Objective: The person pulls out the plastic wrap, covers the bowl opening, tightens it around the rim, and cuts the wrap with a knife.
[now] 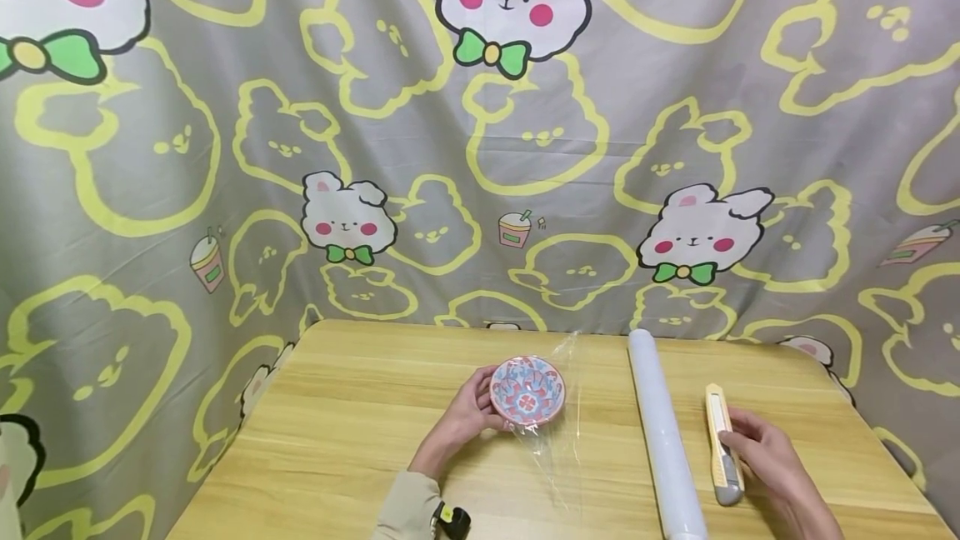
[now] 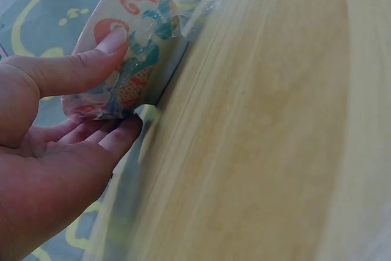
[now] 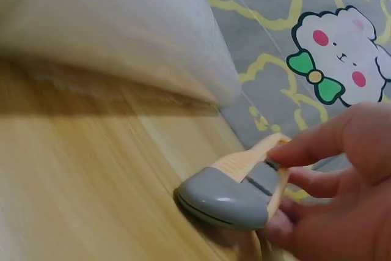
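A small bowl (image 1: 527,390) patterned in red and blue has clear plastic wrap (image 1: 551,457) around it, with loose film trailing off its right side and below. My left hand (image 1: 471,405) grips the bowl by its left side; in the left wrist view the thumb lies on the patterned outer wall and the fingers are under its edge. On the right, my right hand (image 1: 772,458) holds a yellow and grey utility knife (image 1: 720,440) between thumb and fingers. The knife's grey end (image 3: 226,200) is close to the table in the right wrist view. No blade can be made out.
A long white roll of plastic wrap (image 1: 666,440) lies lengthwise on the wooden table (image 1: 337,407), between the bowl and the knife. Behind the table hangs a grey curtain (image 1: 427,140) printed with cartoon rabbits. A dark band with a yellow piece (image 1: 452,519) is at the left sleeve.
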A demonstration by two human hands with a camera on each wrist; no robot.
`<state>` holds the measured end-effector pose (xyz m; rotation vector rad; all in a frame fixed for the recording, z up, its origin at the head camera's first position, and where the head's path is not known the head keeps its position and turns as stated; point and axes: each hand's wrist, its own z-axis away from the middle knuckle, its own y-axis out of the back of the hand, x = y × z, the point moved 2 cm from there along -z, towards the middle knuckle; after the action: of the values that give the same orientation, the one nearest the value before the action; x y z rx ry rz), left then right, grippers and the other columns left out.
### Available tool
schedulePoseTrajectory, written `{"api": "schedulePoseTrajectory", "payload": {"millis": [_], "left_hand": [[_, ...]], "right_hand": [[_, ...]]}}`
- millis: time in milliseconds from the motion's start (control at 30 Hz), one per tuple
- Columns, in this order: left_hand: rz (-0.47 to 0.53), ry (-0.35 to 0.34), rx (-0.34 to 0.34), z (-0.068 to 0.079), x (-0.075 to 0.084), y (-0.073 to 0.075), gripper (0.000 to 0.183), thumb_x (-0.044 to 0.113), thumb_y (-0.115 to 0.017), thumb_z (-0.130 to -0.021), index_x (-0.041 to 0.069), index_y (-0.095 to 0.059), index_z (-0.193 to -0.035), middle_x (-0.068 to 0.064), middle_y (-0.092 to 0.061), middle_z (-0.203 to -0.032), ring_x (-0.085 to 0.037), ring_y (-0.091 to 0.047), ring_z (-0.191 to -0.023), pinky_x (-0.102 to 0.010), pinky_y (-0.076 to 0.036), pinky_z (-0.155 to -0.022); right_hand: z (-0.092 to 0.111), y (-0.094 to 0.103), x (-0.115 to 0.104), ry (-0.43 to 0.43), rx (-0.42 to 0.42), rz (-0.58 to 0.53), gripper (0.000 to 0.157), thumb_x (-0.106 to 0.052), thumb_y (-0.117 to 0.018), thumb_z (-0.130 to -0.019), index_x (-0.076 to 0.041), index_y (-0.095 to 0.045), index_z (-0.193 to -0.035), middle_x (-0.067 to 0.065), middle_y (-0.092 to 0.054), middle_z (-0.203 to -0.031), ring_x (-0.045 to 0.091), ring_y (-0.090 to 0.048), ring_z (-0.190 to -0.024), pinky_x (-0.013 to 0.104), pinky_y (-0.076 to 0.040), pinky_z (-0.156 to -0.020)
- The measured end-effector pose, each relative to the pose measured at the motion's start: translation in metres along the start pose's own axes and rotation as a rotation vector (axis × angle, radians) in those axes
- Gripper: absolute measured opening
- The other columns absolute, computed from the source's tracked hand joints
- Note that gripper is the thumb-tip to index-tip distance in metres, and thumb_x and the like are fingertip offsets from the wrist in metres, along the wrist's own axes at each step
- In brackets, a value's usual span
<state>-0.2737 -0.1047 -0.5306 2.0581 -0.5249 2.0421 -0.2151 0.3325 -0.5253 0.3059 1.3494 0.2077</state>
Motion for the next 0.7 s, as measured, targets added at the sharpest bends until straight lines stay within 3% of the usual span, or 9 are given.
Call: {"api": "schedulePoseTrajectory", "payload": {"millis": [100,200,467,700], "left_hand": [[-0.002,0.0,0.0,0.0003,0.0003,0.0009,0.097,-0.035,-0.063,-0.067,-0.012,-0.026,-0.153,-0.035,-0.03,-0.158,-0.048,-0.039,-0.142,-0.042,-0.047,-0.11],[0.0,0.002,-0.006,0.0002,0.0001,0.0019,0.098,-0.034,-0.062,-0.068,-0.012,-0.024,-0.155,-0.035,-0.029,-0.158,-0.048,-0.038,-0.142,-0.042,-0.047,-0.109],[0.02,-0.003,-0.011,-0.0019,0.0009,0.0011,0.097,-0.035,-0.062,-0.067,-0.013,-0.024,-0.154,-0.035,-0.028,-0.158,-0.049,-0.036,-0.143,-0.043,-0.046,-0.11],[0.038,0.007,0.001,-0.0015,0.0004,-0.0008,0.098,-0.036,-0.06,-0.066,-0.012,-0.025,-0.154,-0.035,-0.029,-0.158,-0.05,-0.039,-0.141,-0.043,-0.048,-0.109]], "right_hand": [[-0.0017,0.0025,-0.002,0.015,0.053,0.221,0.055,-0.006,-0.059,-0.098,0.026,-0.04,-0.138,0.017,-0.063,-0.109,0.001,-0.051,-0.085,0.017,-0.05,-0.07],[-0.0019,0.0023,-0.0028,0.021,0.061,0.316,0.054,-0.006,-0.059,-0.097,0.026,-0.043,-0.137,0.018,-0.063,-0.107,0.007,-0.051,-0.086,0.018,-0.048,-0.068],[0.0006,0.0039,-0.0037,0.048,0.092,0.434,0.055,-0.012,-0.064,-0.094,0.022,-0.046,-0.134,0.021,-0.066,-0.101,0.018,-0.059,-0.088,0.026,-0.047,-0.07],[0.0051,0.0089,-0.009,0.01,0.062,0.411,0.062,-0.018,-0.063,-0.098,0.019,-0.037,-0.14,0.025,-0.065,-0.107,0.03,-0.063,-0.093,0.026,-0.05,-0.065]]}}
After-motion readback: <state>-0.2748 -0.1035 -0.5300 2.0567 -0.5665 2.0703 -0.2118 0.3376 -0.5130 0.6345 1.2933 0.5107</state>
